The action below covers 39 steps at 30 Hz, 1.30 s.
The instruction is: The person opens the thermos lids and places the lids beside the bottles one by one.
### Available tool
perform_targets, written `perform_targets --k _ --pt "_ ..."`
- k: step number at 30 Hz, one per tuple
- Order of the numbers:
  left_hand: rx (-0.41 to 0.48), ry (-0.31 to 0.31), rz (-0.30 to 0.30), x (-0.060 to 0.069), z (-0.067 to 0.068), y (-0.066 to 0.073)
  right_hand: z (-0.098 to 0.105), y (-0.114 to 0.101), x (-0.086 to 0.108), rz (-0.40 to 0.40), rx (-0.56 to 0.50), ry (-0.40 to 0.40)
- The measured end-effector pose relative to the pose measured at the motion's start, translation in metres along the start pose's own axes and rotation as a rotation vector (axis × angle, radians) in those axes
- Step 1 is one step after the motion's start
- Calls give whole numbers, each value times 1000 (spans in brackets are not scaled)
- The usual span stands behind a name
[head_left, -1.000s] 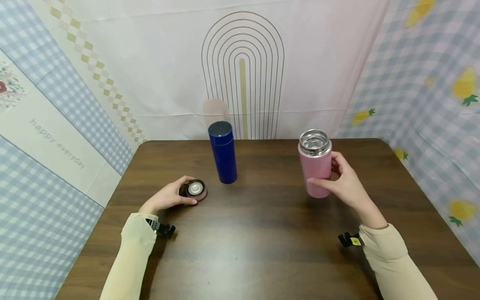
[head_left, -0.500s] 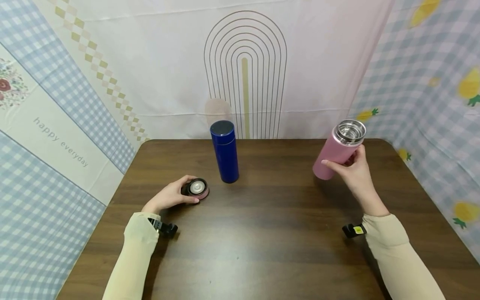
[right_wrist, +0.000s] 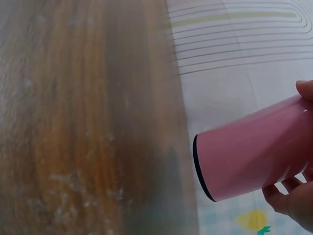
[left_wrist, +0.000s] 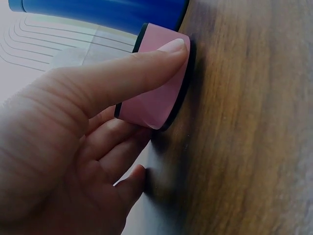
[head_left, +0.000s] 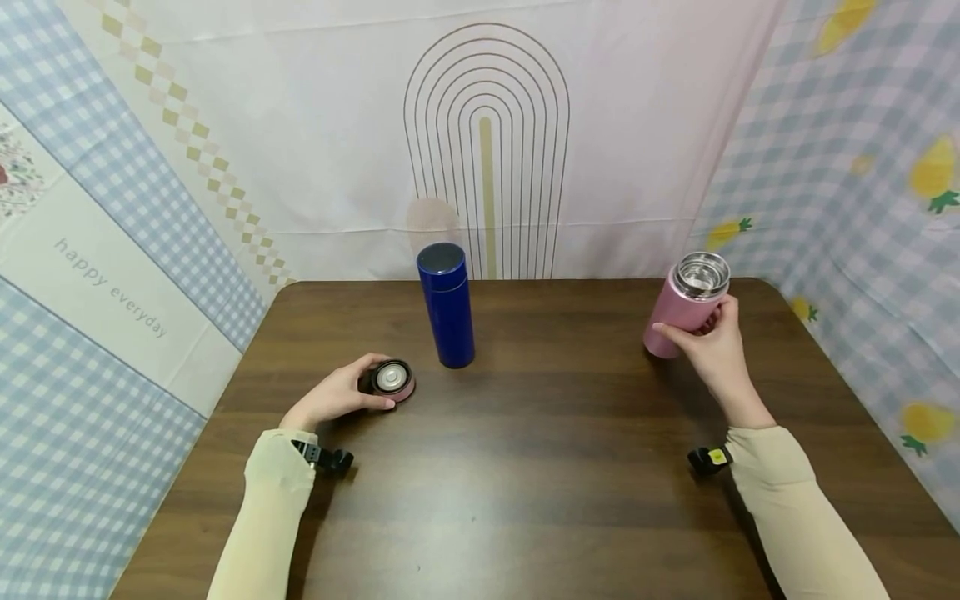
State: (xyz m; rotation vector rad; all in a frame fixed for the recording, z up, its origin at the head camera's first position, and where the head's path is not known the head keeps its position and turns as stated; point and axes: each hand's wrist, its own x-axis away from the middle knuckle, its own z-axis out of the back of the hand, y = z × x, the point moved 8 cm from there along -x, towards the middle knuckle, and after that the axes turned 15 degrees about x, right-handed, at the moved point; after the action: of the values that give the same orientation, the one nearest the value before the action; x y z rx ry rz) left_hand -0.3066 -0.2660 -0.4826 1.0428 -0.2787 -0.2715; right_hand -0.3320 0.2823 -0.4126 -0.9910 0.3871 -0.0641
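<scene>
My left hand (head_left: 339, 393) pinches a round lid (head_left: 392, 379), pink with black rims, between thumb and fingers. It lies on the table with its silvery inner side up; in the left wrist view the thumb presses the lid's pink side (left_wrist: 154, 100). At the right, my right hand (head_left: 711, 346) grips a pink thermos (head_left: 677, 321) whose open steel mouth leans slightly right. Its black-edged base shows in the right wrist view, where the thermos body (right_wrist: 244, 152) is seen from the side. Whether the base touches the table cannot be told.
A capped dark blue thermos (head_left: 450, 321) stands upright on the brown wooden table (head_left: 525, 467), right of and behind the lid. Patterned cloths (head_left: 330, 142) hang along the table's back and sides.
My right hand has carried the pink thermos right and back, tilting it, then lowered it and brought it nearer upright. The left hand and the lid stay in place.
</scene>
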Motion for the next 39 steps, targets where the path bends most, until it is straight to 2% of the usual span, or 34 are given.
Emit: perform_targets --k 5,13,19,26,34,39 --pt "0 -3 -4 0 0 0 2 13 -2 -49 28 32" --pt "-14 -14 -18 0 -1 2 5 23 -4 -61 21 73" --pt "-6 -16 10 1 -1 -1 4 29 -4 -78 -1 78" --pt "-13 -22 6 1 -1 -1 1 30 -5 -66 -14 61" --pt "-13 -17 3 -1 0 1 3 40 -12 -105 -85 100" --pt "-13 -10 -4 -1 1 1 5 50 -18 -153 -119 77"
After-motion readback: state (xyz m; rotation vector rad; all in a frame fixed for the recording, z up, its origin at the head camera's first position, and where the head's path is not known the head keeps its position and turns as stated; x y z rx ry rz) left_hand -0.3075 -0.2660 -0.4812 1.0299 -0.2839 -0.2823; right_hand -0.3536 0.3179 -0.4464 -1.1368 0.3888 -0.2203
